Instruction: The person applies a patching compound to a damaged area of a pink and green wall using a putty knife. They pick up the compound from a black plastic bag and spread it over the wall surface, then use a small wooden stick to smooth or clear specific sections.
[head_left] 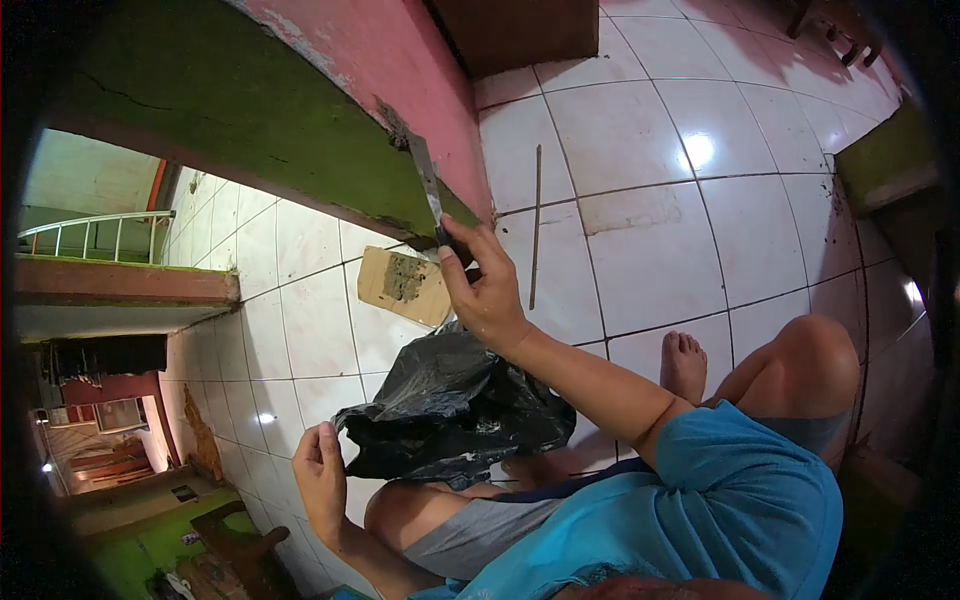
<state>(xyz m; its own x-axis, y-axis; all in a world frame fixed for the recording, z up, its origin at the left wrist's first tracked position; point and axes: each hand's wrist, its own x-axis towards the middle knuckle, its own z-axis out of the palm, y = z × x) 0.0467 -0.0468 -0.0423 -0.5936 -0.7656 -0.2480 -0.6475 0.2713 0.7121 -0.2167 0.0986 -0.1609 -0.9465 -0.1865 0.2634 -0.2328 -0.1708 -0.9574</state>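
My right hand (485,285) grips the dark handle of a knife (428,175) with a long, narrow metal blade. The blade's tip rests at a rough patch of grey mortar (393,125) on the edge of the green and pink wall (290,120). Down at the lower left, my left hand (322,475) pinches the rim of a crumpled black plastic bag (470,390). The bag hangs partly open in front of my knees, and what lies inside cannot be made out. Beyond it, a piece of cardboard (425,295) with a smear of wet grey mortar lies on the floor.
A thin stick (537,225) lies on the white tile floor (640,260) right of the wall. My bare foot (684,368) stands nearby. At the top is a brown furniture panel (520,35). Dark crumbs dot the tiles by the green ledge (885,160) at right.
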